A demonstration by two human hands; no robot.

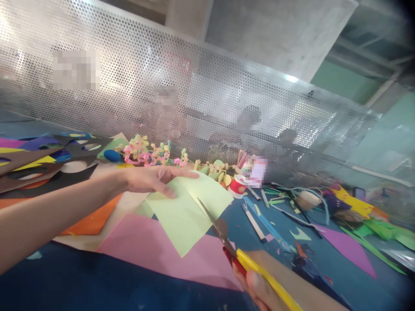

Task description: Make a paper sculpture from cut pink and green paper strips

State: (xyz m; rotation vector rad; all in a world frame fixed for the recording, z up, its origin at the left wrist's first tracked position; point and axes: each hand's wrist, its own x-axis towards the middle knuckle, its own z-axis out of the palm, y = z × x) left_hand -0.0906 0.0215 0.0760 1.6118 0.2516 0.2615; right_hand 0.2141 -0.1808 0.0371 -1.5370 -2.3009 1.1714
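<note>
My left hand (151, 179) reaches in from the left and grips a light green sheet of paper (181, 224) by its upper left part, thumb on top. The sheet is held above the table, tilted. My right hand (256, 285), at the lower right, is closed round the handles of a pair of scissors (223, 235), one handle yellow and one red. Their blades point up and left, with the tip in a slit in the green sheet. A large pink sheet (155, 255) lies flat beneath the green one.
A blue table (81, 276) carries orange paper (94, 218) and dark cut sheets (71, 177) on the left. Small paper flowers (145, 151), a red-and-white cup (237, 186), a blue ruler (269, 226) and a purple sheet (346, 248) lie further off. Behind runs a perforated metal screen (129, 65), with people beyond.
</note>
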